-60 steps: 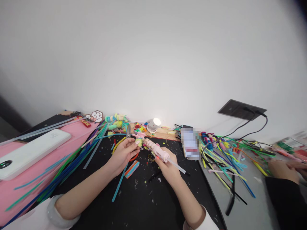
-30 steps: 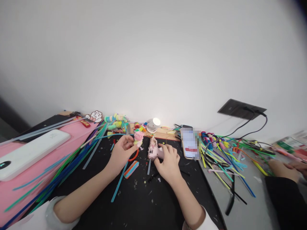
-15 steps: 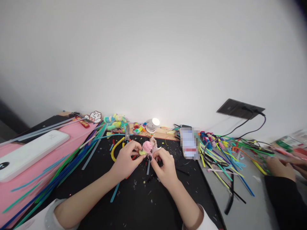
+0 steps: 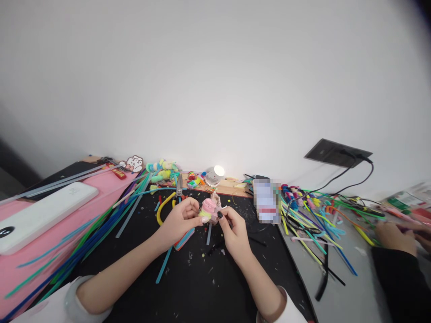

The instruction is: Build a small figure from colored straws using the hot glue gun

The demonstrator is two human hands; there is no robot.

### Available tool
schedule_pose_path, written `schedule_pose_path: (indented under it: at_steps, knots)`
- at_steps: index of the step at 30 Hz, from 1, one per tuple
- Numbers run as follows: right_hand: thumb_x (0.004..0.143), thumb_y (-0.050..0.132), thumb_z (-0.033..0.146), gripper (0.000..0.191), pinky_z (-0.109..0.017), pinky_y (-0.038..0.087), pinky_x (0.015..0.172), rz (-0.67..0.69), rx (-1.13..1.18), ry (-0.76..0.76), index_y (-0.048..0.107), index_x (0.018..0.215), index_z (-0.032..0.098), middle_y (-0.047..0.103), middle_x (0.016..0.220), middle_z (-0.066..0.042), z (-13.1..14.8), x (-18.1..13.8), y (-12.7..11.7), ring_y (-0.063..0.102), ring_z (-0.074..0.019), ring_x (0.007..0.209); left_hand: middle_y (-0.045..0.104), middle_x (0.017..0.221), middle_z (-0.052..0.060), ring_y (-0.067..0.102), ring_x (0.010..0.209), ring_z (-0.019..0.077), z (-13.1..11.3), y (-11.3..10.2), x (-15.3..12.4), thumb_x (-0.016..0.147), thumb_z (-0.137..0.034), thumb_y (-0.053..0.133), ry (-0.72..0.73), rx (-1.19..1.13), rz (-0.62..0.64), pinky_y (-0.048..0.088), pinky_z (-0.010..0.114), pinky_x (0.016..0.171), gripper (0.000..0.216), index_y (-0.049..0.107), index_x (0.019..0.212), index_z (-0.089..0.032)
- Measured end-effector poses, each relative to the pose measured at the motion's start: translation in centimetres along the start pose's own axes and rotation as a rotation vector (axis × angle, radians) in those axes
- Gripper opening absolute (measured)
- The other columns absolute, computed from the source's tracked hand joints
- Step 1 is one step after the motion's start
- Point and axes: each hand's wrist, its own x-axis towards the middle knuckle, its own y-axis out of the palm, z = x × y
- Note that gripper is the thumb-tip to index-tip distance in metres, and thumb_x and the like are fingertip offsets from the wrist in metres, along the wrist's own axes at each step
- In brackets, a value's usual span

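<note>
A small pink and yellow coiled piece (image 4: 208, 205), fuzzy like wound pipe cleaner, is held up over the black mat (image 4: 215, 287). My left hand (image 4: 183, 220) pinches its yellow lower left side, thumb in front. On the other side, my right hand (image 4: 235, 226) is closed, its thumb and index finger pinching the piece's pinkish right edge. The fingertips hide part of that edge. Behind my left hand lie pliers-like cutters (image 4: 179, 184) with yellow handles. A striped strip of several colours (image 4: 184, 238) shows under my left wrist.
Pipe cleaners (image 4: 97, 233) lie in a bundle at left, beside a white oblong device (image 4: 54, 215). A small lit lamp (image 4: 214, 176) and a phone (image 4: 267, 202) stand towards the wall. More loose pipe cleaners (image 4: 319, 224) and another person's hand (image 4: 395, 237) are at right.
The coiled piece has turned slightly, showing more of its yellow part. My left thumb has come forward across it. My right hand has shifted a little right and its thumb has moved up.
</note>
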Motion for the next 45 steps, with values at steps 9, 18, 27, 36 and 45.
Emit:
schedule_pose_path:
  at_steps: [9, 18, 27, 36, 45]
  knots:
    - [0.095, 0.043, 0.037, 0.029, -0.028, 0.04, 0.063, 0.027, 0.064, -0.003, 0.051, 0.072, 0.02, 0.053, 0.069, 0.0, 0.12, 0.01, 0.05, 0.05, -0.0164, 0.065, 0.063, 0.078, -0.003, 0.062, 0.074, 0.0124, -0.05, 0.21, -0.21, 0.068, -0.029, 0.082, -0.133, -0.174, 0.118, 0.053, 0.025, 0.068, 0.036, 0.049, 0.079, -0.019]
    - [0.096, 0.042, 0.041, 0.023, -0.027, 0.041, 0.063, 0.058, 0.133, 0.031, 0.045, 0.083, 0.022, 0.047, 0.074, 0.002, -0.33, -0.16, 0.33, 0.047, -0.0156, 0.067, 0.061, 0.075, -0.004, 0.06, 0.066, 0.0099, -0.51, 0.0, -0.53, 0.066, -0.029, 0.084, -0.203, -0.291, 0.189, 0.051, 0.024, 0.066, 0.043, 0.045, 0.081, -0.02]
    - [0.097, 0.038, 0.037, 0.026, -0.034, 0.048, 0.078, 0.101, 0.172, -0.006, 0.041, 0.12, 0.025, 0.052, 0.107, -0.007, 0.56, -0.38, 0.12, 0.054, -0.0207, 0.092, 0.061, 0.079, -0.002, 0.062, 0.068, 0.01, -0.42, -0.18, -0.75, 0.067, -0.028, 0.084, -0.235, -0.362, 0.266, 0.051, 0.023, 0.066, 0.039, 0.051, 0.087, -0.02]
    - [0.098, 0.037, 0.038, 0.019, -0.035, 0.049, 0.081, 0.082, 0.148, -0.048, 0.039, 0.114, 0.026, 0.052, 0.104, -0.006, 0.07, -0.43, 0.3, 0.055, -0.0202, 0.096, 0.063, 0.078, -0.001, 0.062, 0.069, 0.0093, -0.54, -0.12, -0.72, 0.072, -0.027, 0.082, -0.245, -0.366, 0.301, 0.052, 0.022, 0.067, 0.033, 0.052, 0.084, -0.018]
    - [0.098, 0.036, 0.042, 0.02, -0.033, 0.05, 0.074, 0.079, 0.137, -0.015, 0.038, 0.111, 0.026, 0.05, 0.101, -0.005, -0.01, -0.48, 0.25, 0.054, -0.019, 0.086, 0.064, 0.08, 0.001, 0.062, 0.071, 0.0118, -0.36, -0.24, -0.63, 0.072, -0.028, 0.081, -0.249, -0.341, 0.264, 0.052, 0.025, 0.069, 0.027, 0.059, 0.084, -0.017]
